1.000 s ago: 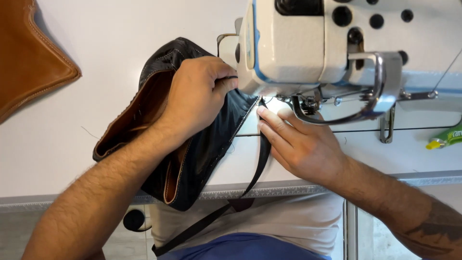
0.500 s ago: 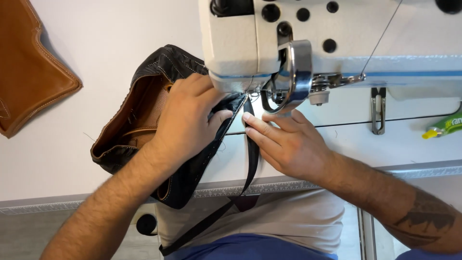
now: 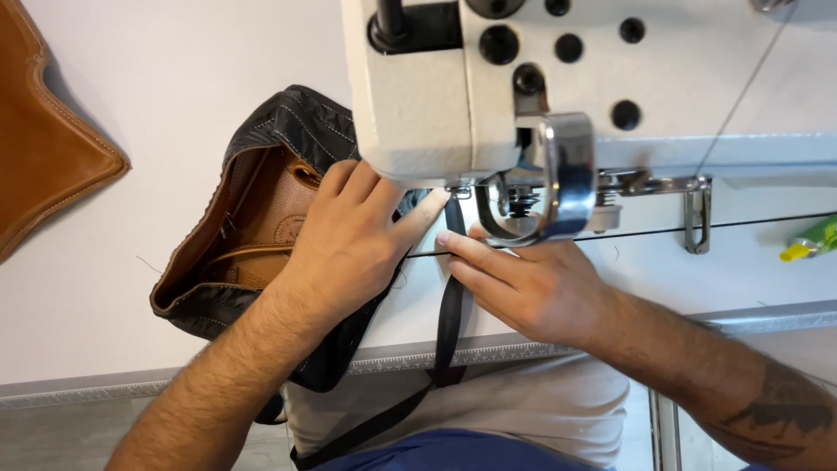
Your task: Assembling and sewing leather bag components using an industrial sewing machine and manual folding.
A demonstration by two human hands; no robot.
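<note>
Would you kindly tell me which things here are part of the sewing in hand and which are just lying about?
In use: left hand on the black bag; right hand on the black strap; sewing machine.

Lying about: brown leather piece; green tube.

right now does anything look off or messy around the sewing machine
Nothing stands out. The left hand presses the dark bag flat, the right hand guides the black strap under the sewing machine. A loose thread lies on the table.
</note>
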